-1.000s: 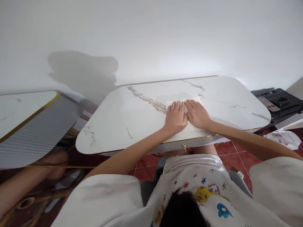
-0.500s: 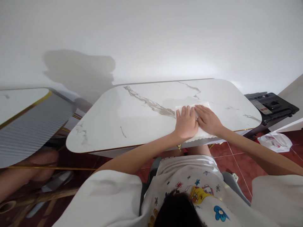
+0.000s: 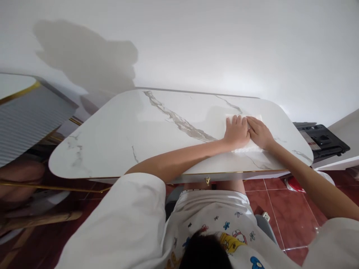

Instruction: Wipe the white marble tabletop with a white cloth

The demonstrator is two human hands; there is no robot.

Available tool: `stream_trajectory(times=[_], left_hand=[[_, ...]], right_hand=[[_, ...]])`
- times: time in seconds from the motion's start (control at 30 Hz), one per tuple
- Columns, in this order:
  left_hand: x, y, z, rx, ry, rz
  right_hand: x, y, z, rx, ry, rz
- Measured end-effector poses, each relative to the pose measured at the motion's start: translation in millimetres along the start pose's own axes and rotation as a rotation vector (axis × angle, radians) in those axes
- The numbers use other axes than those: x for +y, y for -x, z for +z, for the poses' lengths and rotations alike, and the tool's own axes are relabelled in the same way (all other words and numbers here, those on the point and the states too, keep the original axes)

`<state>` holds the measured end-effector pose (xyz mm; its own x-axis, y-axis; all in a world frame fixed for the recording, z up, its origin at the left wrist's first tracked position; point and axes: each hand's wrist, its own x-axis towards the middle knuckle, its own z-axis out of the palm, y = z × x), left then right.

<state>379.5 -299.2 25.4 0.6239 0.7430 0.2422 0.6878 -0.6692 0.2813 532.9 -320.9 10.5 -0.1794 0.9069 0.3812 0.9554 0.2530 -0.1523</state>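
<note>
A thin white wipe (image 3: 248, 148) with a wavy edge lies on the right half of the white marble-patterned tabletop (image 3: 109, 130). My left hand (image 3: 237, 133) rests flat on it, palm down, fingers pointing toward the wall. Beside it, my right hand (image 3: 261, 133) also lies flat on the wipe, its fingertips reaching close to the left hand's. Both hands cover much of the wipe, and its far edge shows past the fingertips.
Behind the tabletop stands a white wall (image 3: 196, 45). A ribbed grey cabinet (image 3: 25, 127) with gold trim is at left, a black case (image 3: 325, 140) at right. A gold knob (image 3: 207, 181) juts from the table's front. Red floor tiles (image 3: 288, 209) show below.
Both hands and the wipe have moved a little to the right and away from the table's front edge. The view has shifted and tilted slightly.
</note>
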Motion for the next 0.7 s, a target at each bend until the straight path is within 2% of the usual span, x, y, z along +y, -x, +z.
stream_trajectory(times=[0.23, 0.47, 0.57, 0.7], left_hand=[[-31.0, -71.2, 10.8, 0.076, 0.038, -0.063], [-68.8, -139.8, 27.6, 0.100, 0.094, -0.046], [-79.2, -159.1, 29.7, 0.094, 0.091, -0.042], [-85.4, -171.3, 25.6, 0.077, 0.064, -0.054]], right_hand=[[41.7, -74.1, 17.2, -0.042, -0.036, 0.017], [71.4, -127.6, 35.5, -0.024, -0.012, 0.116], [82.3, -144.7, 42.9, 0.001, -0.012, 0.142], [93.9, -161.1, 52.0, 0.035, 0.001, 0.151]])
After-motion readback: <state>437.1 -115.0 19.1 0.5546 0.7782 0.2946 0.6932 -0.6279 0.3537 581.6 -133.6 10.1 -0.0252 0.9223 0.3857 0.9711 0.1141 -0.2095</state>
